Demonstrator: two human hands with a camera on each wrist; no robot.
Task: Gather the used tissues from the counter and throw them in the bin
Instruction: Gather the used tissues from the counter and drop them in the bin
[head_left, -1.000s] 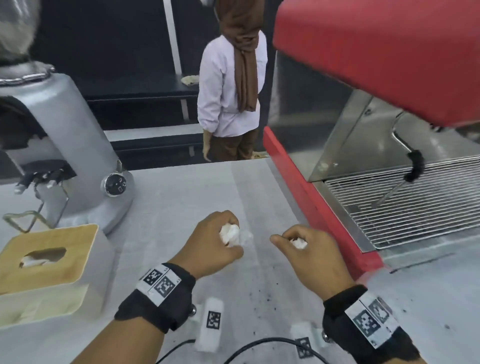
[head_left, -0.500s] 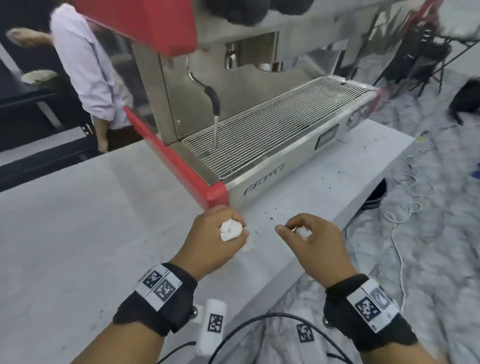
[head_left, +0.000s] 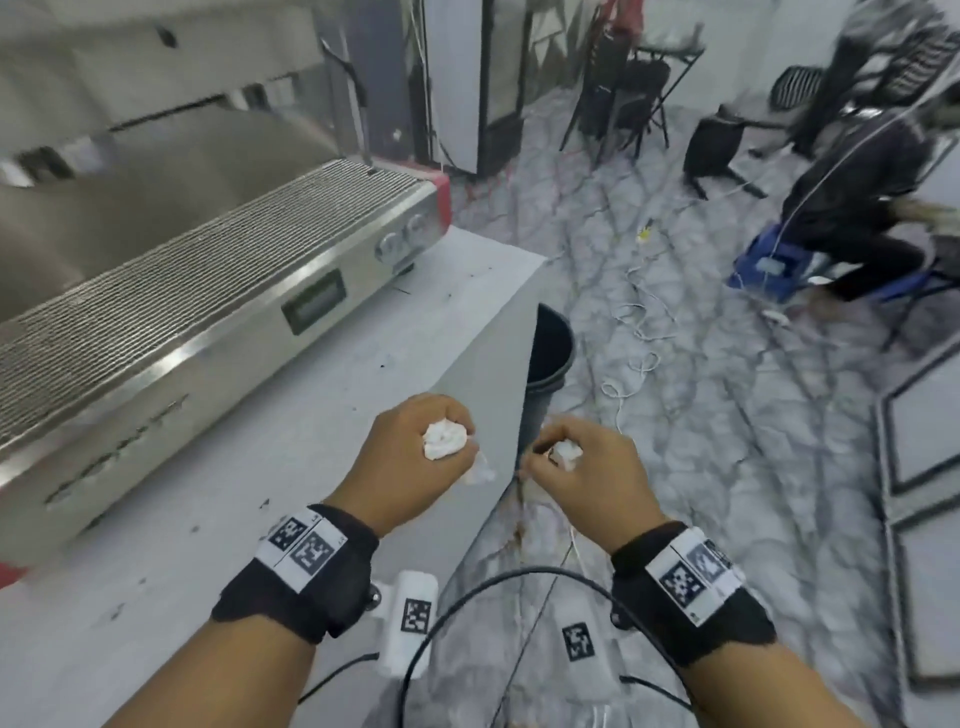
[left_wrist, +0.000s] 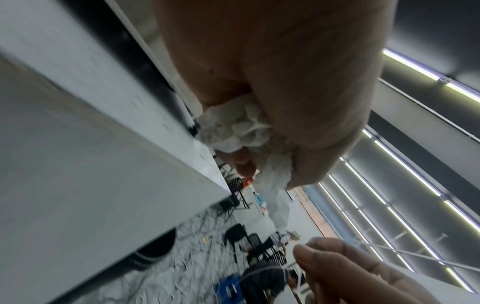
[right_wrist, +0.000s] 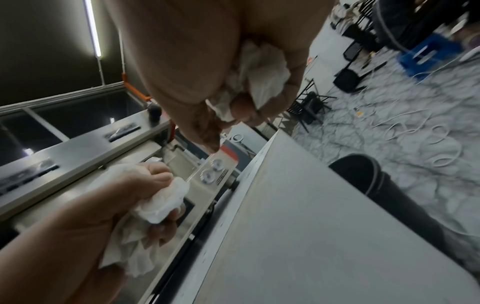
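Swung toward the bin (head_left: 551, 345), left hand (head_left: 415, 457) and right hand (head_left: 587, 473) each clutch crumpled tissues (head_left: 443, 439).

The head view looks steeply down from above at both hands, the left hand (head_left: 415, 457) over the desk (head_left: 171, 571) edge, the bin (head_left: 550, 348) toward 12 o'clock; each wrist view sits close under its own palm, facing along the fingers; all three share the desk edge, the bin and the marbled floor (head_left: 727, 415).
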